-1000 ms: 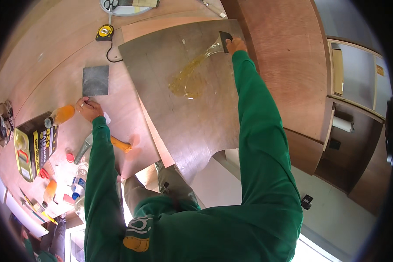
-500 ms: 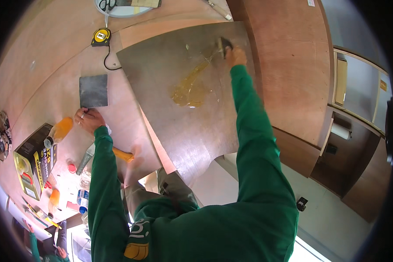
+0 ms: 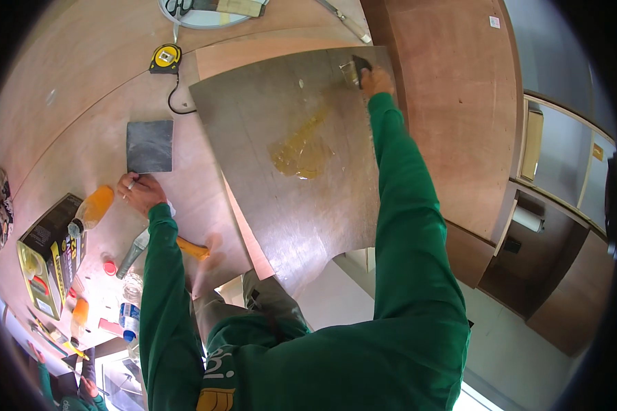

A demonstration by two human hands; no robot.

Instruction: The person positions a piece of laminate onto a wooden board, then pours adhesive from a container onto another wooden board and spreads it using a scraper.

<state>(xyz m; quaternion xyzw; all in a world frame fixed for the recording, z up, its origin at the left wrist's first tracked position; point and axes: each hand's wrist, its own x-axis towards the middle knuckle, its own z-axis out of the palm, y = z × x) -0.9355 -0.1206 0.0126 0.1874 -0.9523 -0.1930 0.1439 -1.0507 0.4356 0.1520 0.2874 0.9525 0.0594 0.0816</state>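
My right hand (image 3: 377,81) grips a dark, flat-bladed scraper (image 3: 361,66) against the far right part of a large grey-brown sheet (image 3: 253,109). An amber, glossy puddle of glue-like liquid (image 3: 301,154) lies on the sheet, nearer to me than the scraper, with a fainter smear toward the blade. My left hand (image 3: 142,193) rests on the table to the left, fingers curled together at the near edge of a dark grey square piece (image 3: 149,146). Something small and dark shows at its fingertips, too small to name.
Left of the sheet lie a yellow-black tape measure (image 3: 165,59), an orange bottle (image 3: 92,209), a black-yellow box (image 3: 51,246) and a tool with an orange handle (image 3: 193,248). Scissors (image 3: 178,7) sit on a round lid at the back. A wooden panel (image 3: 452,123) stands along the right.
My right hand has pushed the scraper slightly farther off, toward the sheet's far right corner, and the blade's angle has turned. My left hand stays by the square. The whole view has shifted a little.
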